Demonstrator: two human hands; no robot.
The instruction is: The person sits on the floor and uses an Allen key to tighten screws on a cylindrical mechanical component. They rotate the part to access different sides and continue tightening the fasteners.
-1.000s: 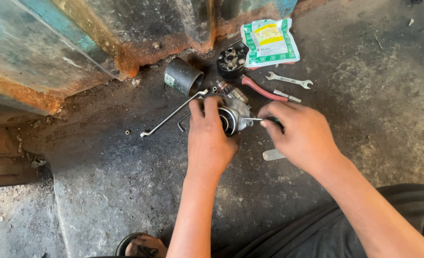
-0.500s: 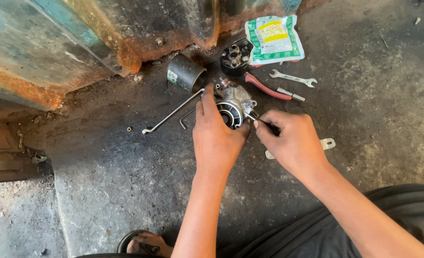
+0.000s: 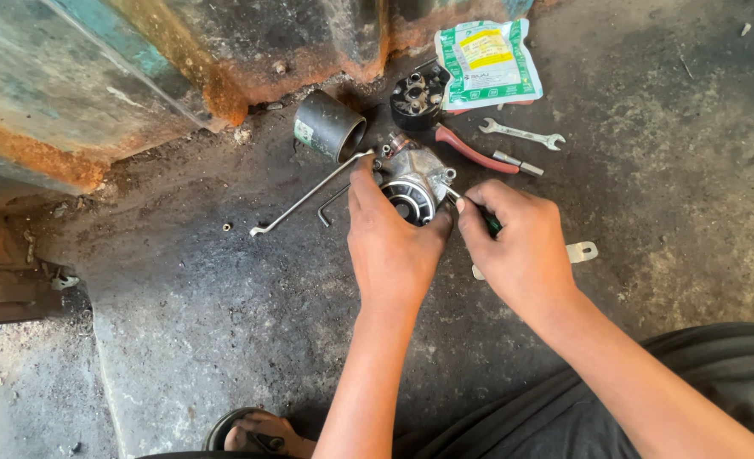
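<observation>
I've got the left hand (image 3: 389, 246) clamped over the metal motor housing (image 3: 415, 183) on the floor (image 3: 224, 340), fingers wrapped round its 9 o'clock side, w/ the right hand (image 3: 521, 251) closed on a dark-handled tool (image 3: 479, 217) poking in from 3 o'clock. Housing looks heavy, rigid, prob greasy, so grip the body, not the fittings. Tool tip & housing underside hidden; pliers (image 3: 470, 153) at 1 o'clock.
</observation>
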